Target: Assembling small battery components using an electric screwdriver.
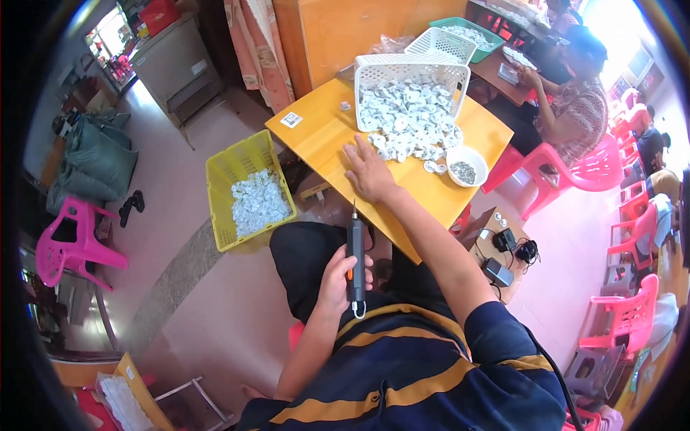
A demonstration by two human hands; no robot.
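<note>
My left hand (pixel 338 279) is wrapped round a black electric screwdriver (pixel 356 251) with an orange switch. The tool stands roughly upright in front of my lap, its thin bit pointing at the table's near edge and a metal hook loop at its lower end. My right arm reaches across the yellow table (pixel 323 111). At its end my right hand (pixel 369 170) lies palm down, fingers stretched, beside a heap of small white plastic parts (pixel 420 136). These spill out of a tipped white basket (pixel 357 93). Right of the heap, a white bowl (pixel 482 159) holds small metal screws.
A yellow crate (pixel 218 185) of white parts stands on the floor at the left. Beside my right arm, a low box (pixel 514 284) carries black adapters and cables. Another person (pixel 575 108) works at the back right. Pink chairs (pixel 79 241) stand on both sides.
</note>
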